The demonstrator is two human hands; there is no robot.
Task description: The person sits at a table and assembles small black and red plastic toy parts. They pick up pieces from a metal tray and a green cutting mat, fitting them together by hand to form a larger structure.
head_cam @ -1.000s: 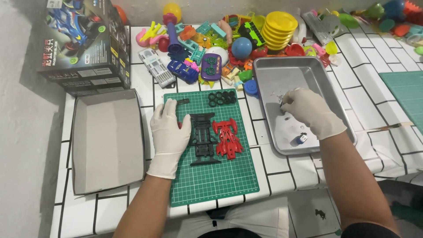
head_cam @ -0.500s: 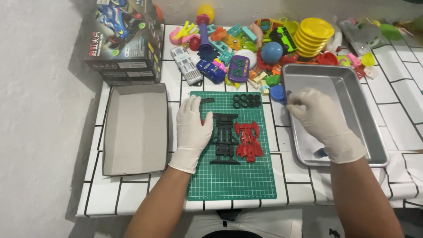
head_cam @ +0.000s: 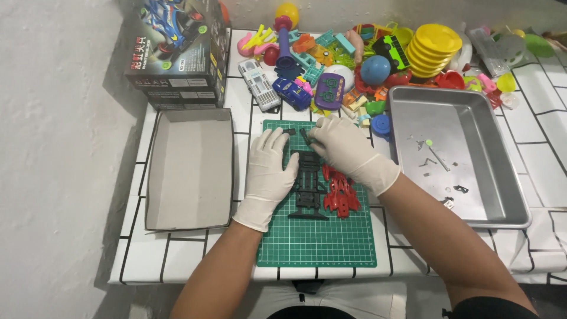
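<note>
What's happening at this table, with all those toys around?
A person in white gloves is working on a small black model car chassis that lies on a green cutting mat. The left hand lies flat beside the chassis, steadying it, while the right hand is at its top end with a small dark part at the fingertips. A red car body lies next to the chassis. To the right, a metal tray holds tiny loose parts; an empty box lid lies to the left.
</note>
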